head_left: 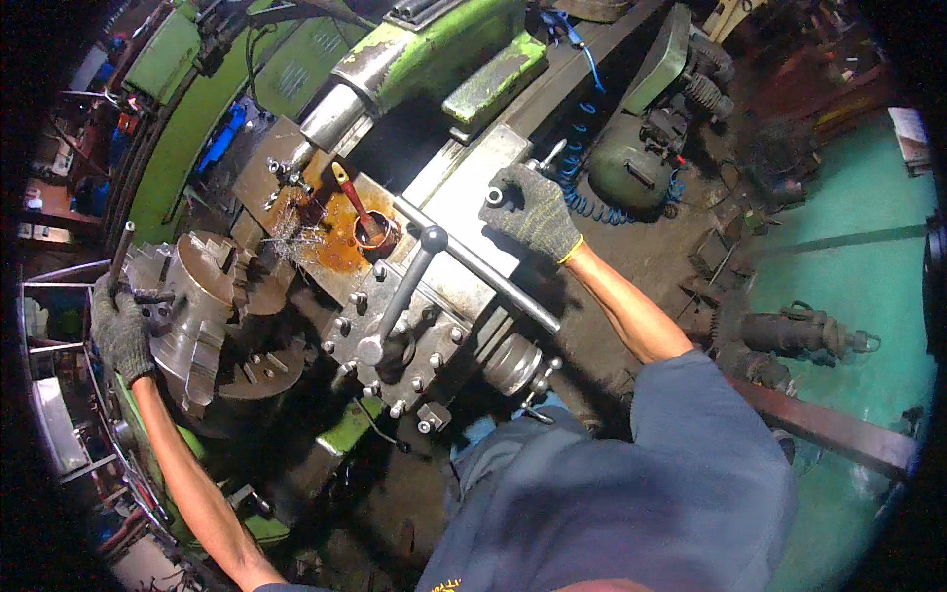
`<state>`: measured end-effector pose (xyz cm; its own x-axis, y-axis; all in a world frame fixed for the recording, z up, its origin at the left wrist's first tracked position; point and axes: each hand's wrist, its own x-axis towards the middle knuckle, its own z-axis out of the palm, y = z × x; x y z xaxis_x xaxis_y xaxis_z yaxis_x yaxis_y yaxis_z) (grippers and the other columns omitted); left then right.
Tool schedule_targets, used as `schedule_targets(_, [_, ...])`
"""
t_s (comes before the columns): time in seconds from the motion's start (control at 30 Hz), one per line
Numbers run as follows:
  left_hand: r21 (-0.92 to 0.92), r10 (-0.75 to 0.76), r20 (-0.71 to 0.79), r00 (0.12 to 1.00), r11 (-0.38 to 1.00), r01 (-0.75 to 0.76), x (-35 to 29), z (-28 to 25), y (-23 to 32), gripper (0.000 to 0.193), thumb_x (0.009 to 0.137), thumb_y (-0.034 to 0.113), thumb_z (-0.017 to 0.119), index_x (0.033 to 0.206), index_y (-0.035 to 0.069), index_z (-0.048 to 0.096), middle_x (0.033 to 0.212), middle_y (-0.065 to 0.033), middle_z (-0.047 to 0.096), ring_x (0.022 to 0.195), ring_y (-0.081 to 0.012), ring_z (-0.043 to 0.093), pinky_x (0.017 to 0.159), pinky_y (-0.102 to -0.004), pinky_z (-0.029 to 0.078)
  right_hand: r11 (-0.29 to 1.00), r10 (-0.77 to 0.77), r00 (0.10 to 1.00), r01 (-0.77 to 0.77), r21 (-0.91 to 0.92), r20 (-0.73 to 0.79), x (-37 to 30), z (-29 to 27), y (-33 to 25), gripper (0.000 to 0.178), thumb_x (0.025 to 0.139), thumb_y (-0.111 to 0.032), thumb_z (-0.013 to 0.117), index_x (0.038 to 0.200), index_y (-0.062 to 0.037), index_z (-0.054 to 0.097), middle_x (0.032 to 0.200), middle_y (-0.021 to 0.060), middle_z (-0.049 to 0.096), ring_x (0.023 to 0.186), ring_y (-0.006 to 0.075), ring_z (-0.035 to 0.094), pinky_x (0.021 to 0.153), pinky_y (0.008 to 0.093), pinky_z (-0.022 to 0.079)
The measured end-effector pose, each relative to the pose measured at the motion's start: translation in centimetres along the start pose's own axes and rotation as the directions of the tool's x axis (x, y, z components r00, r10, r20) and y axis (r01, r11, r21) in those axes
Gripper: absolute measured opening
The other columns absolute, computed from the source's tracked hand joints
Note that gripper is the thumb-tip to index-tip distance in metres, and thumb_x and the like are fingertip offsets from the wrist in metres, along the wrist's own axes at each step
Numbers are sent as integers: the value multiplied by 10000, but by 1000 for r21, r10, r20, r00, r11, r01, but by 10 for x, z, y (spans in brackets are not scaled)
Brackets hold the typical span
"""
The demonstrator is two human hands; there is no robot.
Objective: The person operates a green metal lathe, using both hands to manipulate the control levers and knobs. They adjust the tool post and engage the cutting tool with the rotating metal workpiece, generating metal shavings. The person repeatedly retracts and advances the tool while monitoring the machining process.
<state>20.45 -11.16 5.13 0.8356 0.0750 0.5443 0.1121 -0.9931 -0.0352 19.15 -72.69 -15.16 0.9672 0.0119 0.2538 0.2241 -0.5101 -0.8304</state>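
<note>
My left hand [120, 331], in a dark knit glove, is closed around the T-handle of what looks like a chuck key [125, 252]. Its short shaft points at the side of the big lathe chuck [202, 286], whose stepped jaws stick out. My right hand [533, 215], gloved too, is closed on a metal piece with a round, hollow end [494, 196], above the pale flat slide of the lathe. The rest of that piece is hidden by the fingers. Below this hand a long metal bar [483, 266] lies slantwise across the slide.
Between the hands stands a square tool post [419, 340] with a ball-ended lever [404, 291]. Beside it a red cup [378, 240] holds a brush [350, 192] on an oily plate with metal shavings. The green tailstock [434, 59] lies beyond; an air compressor [631, 168] stands right.
</note>
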Motion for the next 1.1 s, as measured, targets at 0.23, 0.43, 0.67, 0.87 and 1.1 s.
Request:
schedule_targets(0.23, [34, 42, -7, 999, 999, -42, -2, -2, -23, 379, 929, 104, 526, 1286, 15, 617, 1149, -173, 687, 1053, -282, 663, 935, -407, 494, 593, 422, 853, -517, 617, 309, 11, -21, -46, 263, 875, -262, 761, 1020, -64, 668, 838, 79, 675, 739, 121, 644, 491, 255, 493])
schedule_targets(0.43, [-42, -45, 52, 998, 998, 48, -4, -2, -18, 404, 943, 102, 500, 1316, -20, 592, 1234, -181, 666, 1134, -280, 639, 1006, -378, 470, -503, 273, 787, -374, 779, 553, -5, -31, -6, 253, 1007, -317, 616, 1040, -68, 641, 919, 66, 661, 752, 159, 620, 515, 258, 485])
schedule_targets(0.67, [-129, -112, 110, 988, 984, 126, 2, -4, 5, 379, 940, 92, 490, 1288, -1, 607, 1150, -151, 684, 1035, -265, 651, 928, -392, 489, -636, 125, 852, -325, 700, 509, -25, -28, -9, 306, 1053, -348, 519, 1092, -61, 617, 982, 64, 641, 777, 187, 622, 552, 286, 471])
schedule_targets(0.87, [-107, -121, 168, 978, 984, 140, 1, -8, 11, 407, 979, 134, 482, 1351, -4, 575, 1323, -187, 625, 1204, -311, 603, 1058, -386, 437, -630, 119, 875, -298, 717, 469, -32, -27, -23, 291, 1038, -321, 536, 1146, -68, 632, 1014, 77, 676, 749, 189, 617, 540, 283, 472])
schedule_targets(1.1, [-122, -110, 202, 973, 983, 136, -1, -13, 16, 374, 961, 125, 519, 1312, 41, 616, 1211, -177, 677, 1115, -308, 642, 979, -402, 478, -500, 275, 850, -273, 822, 450, -27, -21, -45, 256, 1013, -298, 564, 1128, -79, 631, 1013, 53, 659, 798, 183, 639, 580, 294, 506])
